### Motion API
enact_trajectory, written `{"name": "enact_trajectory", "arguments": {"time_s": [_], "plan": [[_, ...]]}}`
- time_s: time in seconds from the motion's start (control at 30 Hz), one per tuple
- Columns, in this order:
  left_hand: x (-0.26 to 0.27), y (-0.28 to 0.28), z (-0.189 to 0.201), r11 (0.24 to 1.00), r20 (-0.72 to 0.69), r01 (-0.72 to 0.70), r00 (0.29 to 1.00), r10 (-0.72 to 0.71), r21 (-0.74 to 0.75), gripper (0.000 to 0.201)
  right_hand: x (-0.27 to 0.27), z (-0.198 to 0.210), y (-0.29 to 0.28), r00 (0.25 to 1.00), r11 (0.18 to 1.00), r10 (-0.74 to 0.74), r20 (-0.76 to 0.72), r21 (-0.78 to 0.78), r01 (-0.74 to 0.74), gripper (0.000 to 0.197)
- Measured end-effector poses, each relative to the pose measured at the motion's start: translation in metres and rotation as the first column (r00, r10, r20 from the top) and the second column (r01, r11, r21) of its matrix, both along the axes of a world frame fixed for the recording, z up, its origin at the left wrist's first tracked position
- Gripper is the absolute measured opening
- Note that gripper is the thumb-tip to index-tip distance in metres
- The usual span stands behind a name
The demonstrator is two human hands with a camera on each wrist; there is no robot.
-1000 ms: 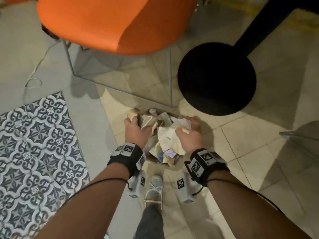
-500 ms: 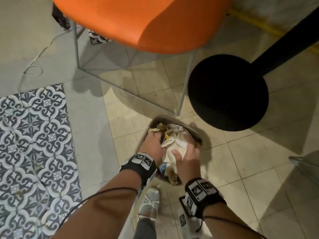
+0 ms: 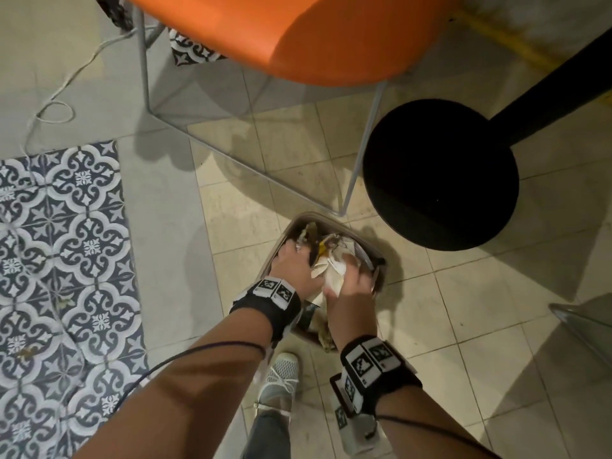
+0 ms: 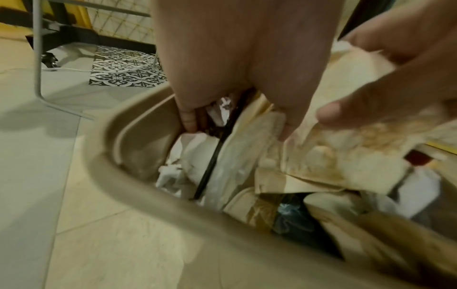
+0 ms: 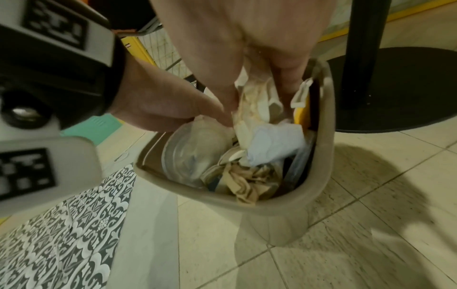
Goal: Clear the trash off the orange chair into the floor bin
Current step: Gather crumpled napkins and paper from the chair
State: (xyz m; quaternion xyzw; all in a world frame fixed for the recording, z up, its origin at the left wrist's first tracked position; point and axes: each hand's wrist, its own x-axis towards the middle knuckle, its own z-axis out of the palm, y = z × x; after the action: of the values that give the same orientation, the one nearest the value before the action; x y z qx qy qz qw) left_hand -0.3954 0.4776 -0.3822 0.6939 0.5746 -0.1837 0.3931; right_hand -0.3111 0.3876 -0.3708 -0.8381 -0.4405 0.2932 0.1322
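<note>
Pale floor tiles (image 3: 463, 309) run under us, with a patterned blue-and-white tiled patch (image 3: 66, 243) to the left and a black round table base (image 3: 440, 173) to the right. The orange chair (image 3: 298, 34) stands just ahead, and what shows of its seat edge carries no trash. The beige floor bin (image 5: 259, 211) sits in front of it, packed close to its rim.

Our left hand (image 3: 294, 270) reaches down inside the bin's left side; in the left wrist view its fingers (image 4: 190, 119) point straight down, close together, pushing against paper and a thin black strip rather than gripping. Our right hand (image 3: 351, 286) pinches a crumpled cream paper wrapper (image 5: 252, 101) between thumb and fingers, holding it at the top of the heap, partly inside the bin.

We judge this to be the stuffing-down step. To do it well, we should press the wrapper toward the middle, where there is still a hollow, and keep the left hand holding the other trash (image 5: 247, 181) down so nothing springs over the rim. The brown crumpled paper at the near edge already overhangs, so we release slowly and push evenly, keeping the light bin from tipping.
</note>
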Motion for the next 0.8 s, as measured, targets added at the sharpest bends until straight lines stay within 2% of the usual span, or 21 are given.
{"name": "enact_trajectory", "arguments": {"time_s": [0.07, 0.2, 0.3, 0.37, 0.47, 0.53, 0.6, 0.67, 0.73, 0.8], "plan": [[-0.007, -0.004, 0.002, 0.998, 0.093, -0.050, 0.995, 0.047, 0.031, 0.080, -0.003, -0.007, 0.007, 0.989, 0.996, 0.082, 0.125, -0.048, -0.077, 0.059], [-0.018, -0.011, 0.000, 0.995, 0.208, -0.055, 0.977, 0.037, 0.083, 0.083, -0.006, -0.021, 0.019, 0.928, 0.981, 0.190, 0.320, -0.103, -0.165, 0.054], [-0.020, -0.016, 0.003, 0.992, 0.286, -0.087, 0.957, 0.059, 0.086, 0.079, -0.009, -0.015, 0.025, 0.882, 0.963, 0.261, 0.391, -0.169, -0.210, 0.042], [-0.021, -0.019, 0.007, 0.992, 0.311, -0.107, 0.947, 0.081, 0.068, 0.075, -0.007, -0.019, 0.029, 0.873, 0.935, 0.323, 0.365, -0.266, -0.235, 0.041], [-0.023, -0.023, 0.009, 0.989, 0.306, -0.116, 0.948, 0.082, 0.092, 0.073, -0.001, -0.028, 0.031, 0.885, 0.921, 0.338, 0.321, -0.308, -0.240, 0.057], [-0.023, -0.024, 0.009, 0.991, 0.258, -0.077, 0.965, 0.045, 0.113, 0.070, 0.000, -0.027, 0.028, 0.918, 0.941, 0.291, 0.271, -0.257, -0.222, 0.076], [-0.021, -0.023, 0.005, 0.994, 0.189, -0.064, 0.981, 0.047, 0.084, 0.067, 0.000, -0.016, 0.021, 0.948, 0.971, 0.222, 0.228, -0.137, -0.195, 0.089], [-0.018, -0.020, -0.001, 0.997, 0.123, -0.059, 0.991, 0.052, 0.056, 0.065, 0.003, -0.006, 0.013, 0.972, 0.984, 0.176, 0.158, -0.030, -0.174, 0.088], [-0.013, -0.015, -0.006, 0.997, 0.079, -0.067, 0.995, 0.064, 0.033, 0.064, 0.005, -0.002, 0.002, 0.989, 0.990, 0.144, 0.040, -0.009, -0.144, 0.085], [-0.010, -0.012, -0.008, 0.996, 0.054, -0.085, 0.995, 0.084, 0.016, 0.063, 0.004, 0.000, -0.009, 0.990, 0.989, 0.142, -0.002, 0.029, -0.142, 0.083]]}}
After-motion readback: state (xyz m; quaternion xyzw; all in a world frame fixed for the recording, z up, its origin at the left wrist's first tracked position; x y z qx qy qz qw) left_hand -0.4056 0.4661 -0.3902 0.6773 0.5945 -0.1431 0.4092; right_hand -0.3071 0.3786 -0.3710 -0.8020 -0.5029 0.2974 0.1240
